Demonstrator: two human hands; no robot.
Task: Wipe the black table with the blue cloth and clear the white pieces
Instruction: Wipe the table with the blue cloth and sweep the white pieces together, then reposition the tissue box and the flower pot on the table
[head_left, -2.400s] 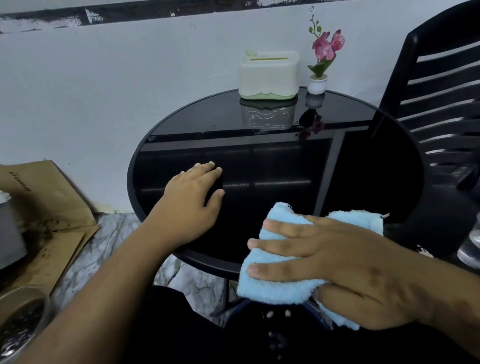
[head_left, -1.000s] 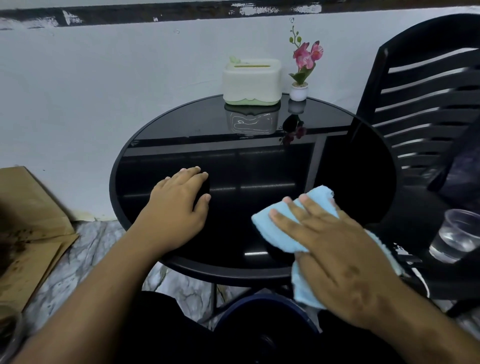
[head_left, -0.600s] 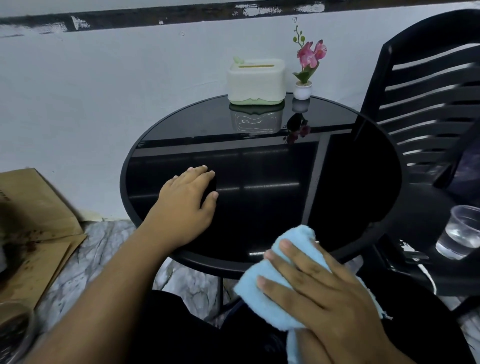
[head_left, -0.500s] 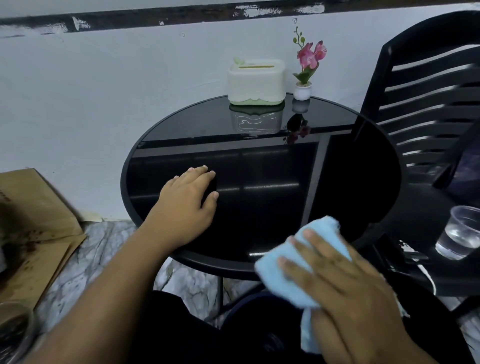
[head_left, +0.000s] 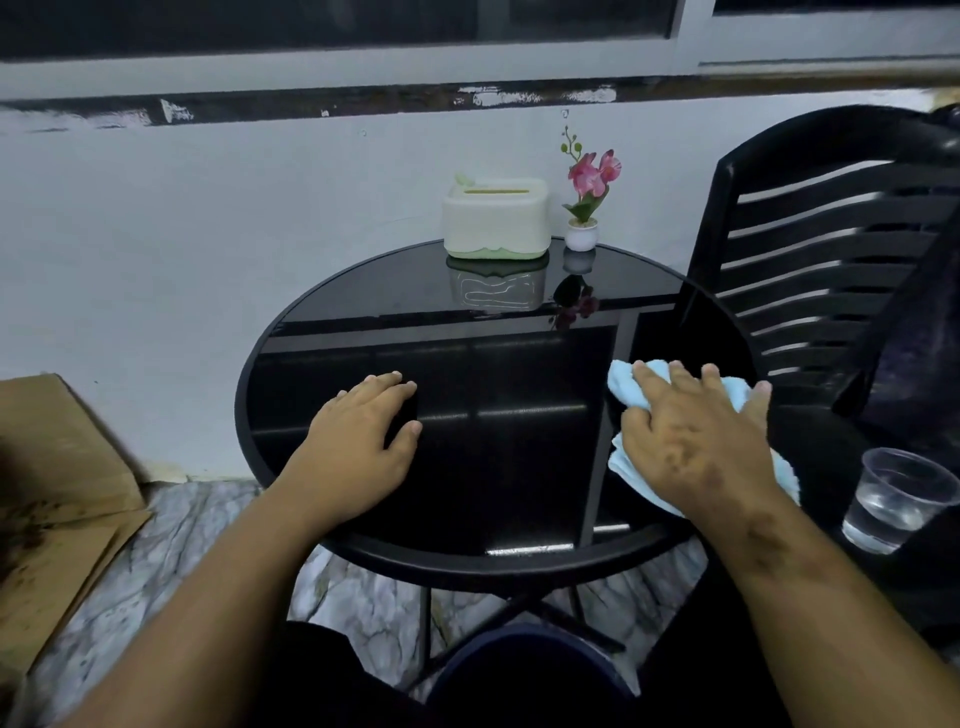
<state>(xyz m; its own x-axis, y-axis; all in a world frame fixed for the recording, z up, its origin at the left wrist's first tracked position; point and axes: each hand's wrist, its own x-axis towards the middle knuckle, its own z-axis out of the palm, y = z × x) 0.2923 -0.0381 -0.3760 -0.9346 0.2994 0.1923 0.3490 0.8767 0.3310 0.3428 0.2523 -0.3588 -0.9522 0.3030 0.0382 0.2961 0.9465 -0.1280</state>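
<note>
The round black glass table (head_left: 498, 457) fills the middle of the view. My left hand (head_left: 358, 447) rests flat on its left part, fingers straight. My right hand (head_left: 696, 441) presses the blue cloth (head_left: 626, 382) flat onto the table's right side, fingers spread over it. The cloth shows beyond my fingertips and under my wrist. I see no white pieces on the tabletop.
A white and green tissue box (head_left: 496, 218) and a small pink flower pot (head_left: 584, 228) stand at the table's far edge. A black slatted chair (head_left: 831, 270) is at the right, with a clear plastic cup of water (head_left: 893, 499) near it. Brown cardboard (head_left: 57, 493) lies on the floor left.
My right hand has carried the cloth from below the table's near edge up onto its right side. My left hand has stayed in place.
</note>
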